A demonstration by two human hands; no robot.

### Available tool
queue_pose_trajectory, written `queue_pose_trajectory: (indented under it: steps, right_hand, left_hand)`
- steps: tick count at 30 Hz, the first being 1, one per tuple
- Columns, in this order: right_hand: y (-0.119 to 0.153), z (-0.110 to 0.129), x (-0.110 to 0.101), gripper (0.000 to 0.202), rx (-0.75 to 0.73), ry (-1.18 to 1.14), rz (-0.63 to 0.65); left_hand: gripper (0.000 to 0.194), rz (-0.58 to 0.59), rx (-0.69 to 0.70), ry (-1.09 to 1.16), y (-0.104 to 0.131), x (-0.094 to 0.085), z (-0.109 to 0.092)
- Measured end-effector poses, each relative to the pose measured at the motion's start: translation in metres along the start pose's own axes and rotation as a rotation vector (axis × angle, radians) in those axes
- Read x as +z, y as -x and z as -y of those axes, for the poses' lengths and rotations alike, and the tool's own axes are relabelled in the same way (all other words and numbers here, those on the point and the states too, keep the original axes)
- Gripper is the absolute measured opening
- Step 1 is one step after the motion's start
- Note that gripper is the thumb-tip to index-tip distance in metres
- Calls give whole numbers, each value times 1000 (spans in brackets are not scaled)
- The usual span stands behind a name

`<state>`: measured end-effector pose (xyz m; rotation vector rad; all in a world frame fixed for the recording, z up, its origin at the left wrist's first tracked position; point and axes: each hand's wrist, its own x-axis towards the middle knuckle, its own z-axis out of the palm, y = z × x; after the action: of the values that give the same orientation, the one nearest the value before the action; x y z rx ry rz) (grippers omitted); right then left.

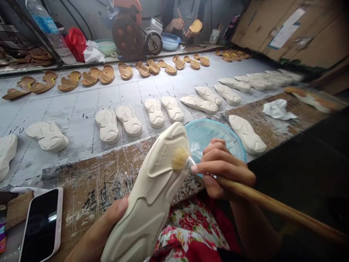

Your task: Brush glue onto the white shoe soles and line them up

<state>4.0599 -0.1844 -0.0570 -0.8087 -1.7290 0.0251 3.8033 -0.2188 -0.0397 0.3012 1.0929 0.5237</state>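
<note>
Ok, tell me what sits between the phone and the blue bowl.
In the head view, the cream sole held in the left hand lies between the phone and the blue bowl.

Most of the left hand [114,214] is hidden behind the sole [152,193]; only the thumb is seen. The sole's heel and the phone [40,225] are cut off by the bottom edge. The brush [245,193] handle is blurred toward the right edge. The co-worker [182,18] is cut off by the top edge.
</note>
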Motion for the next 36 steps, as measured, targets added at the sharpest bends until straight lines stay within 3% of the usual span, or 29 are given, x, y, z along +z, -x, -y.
queue_pose_trajectory:
  steps: [3, 8, 10, 13, 14, 18, 21, 23, 27, 29, 33, 36]
  right_hand:
    - [7, 9, 8, 12, 34, -68, 12]
    - [26, 24, 22, 19, 104, -235, 93]
    - [35, 12, 13, 17, 262, -209, 47]
    - [49, -20, -9, 25, 704, 94, -145]
    - [53, -31, -16, 24, 772, 131, -119]
    - [62, -53, -32, 27, 908, 137, 54]
    - [60, -44, -36, 31, 936, 90, 33]
    - [56, -31, -34, 30, 868, -5, 25]
    - [41, -4, -12, 13, 367, -412, 85]
    - [32, 4, 2, 13, 207, -490, 74]
    - [16, 5, 16, 14, 119, -451, 48]
    - [12, 2, 14, 12, 109, -377, 12]
  left_hand:
    - [50, 42, -92, 95, -7, 15, -3]
    - [35, 124, 52, 200, -30, 29, -3]
    - [39, 130, 91, 232, -39, 29, -4]
    - [52, 146, 142, 261, -52, 25, -7]
    - [54, 145, 156, 266, -56, 23, -7]
    - [53, 138, 195, 263, -68, 18, -3]
    - [53, 130, 216, 249, -69, 22, -1]
    - [52, 98, 214, 227, -66, 30, -1]
    - [40, -19, 234, 164, -57, 49, 0]
    - [38, -26, 230, 134, -53, 55, 1]
    - [45, 73, 139, 118, -45, 57, 3]
    - [39, 85, 206, 35, -43, 53, 2]
